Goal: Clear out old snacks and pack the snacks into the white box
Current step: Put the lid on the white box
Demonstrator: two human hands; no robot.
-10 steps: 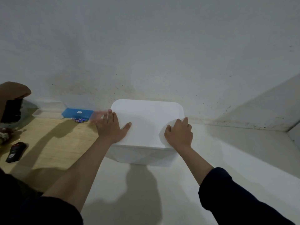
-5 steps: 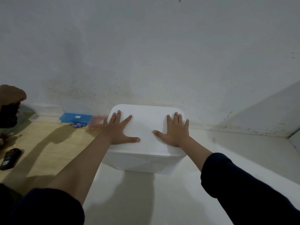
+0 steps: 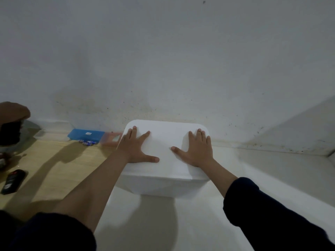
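The white box (image 3: 164, 185) stands on a white surface close to the wall, its white lid (image 3: 165, 138) lying flat on top. My left hand (image 3: 136, 149) rests palm down on the lid's left half, fingers spread. On the lid's right half my right hand (image 3: 198, 150) also lies flat with the fingers apart. Neither hand holds anything. No snacks are visible; the inside of the box is hidden by the lid.
A blue flat case (image 3: 85, 135) and a pinkish one (image 3: 111, 140) lie by the wall left of the box, with small batteries (image 3: 88, 142) in front. A black remote-like object (image 3: 12, 181) lies on the wooden surface (image 3: 54, 169). A dark item (image 3: 10, 131) sits far left.
Both hands went from gripping the lid's front edge with curled fingers to lying flat and spread on top of it. The view moved closer to the box.
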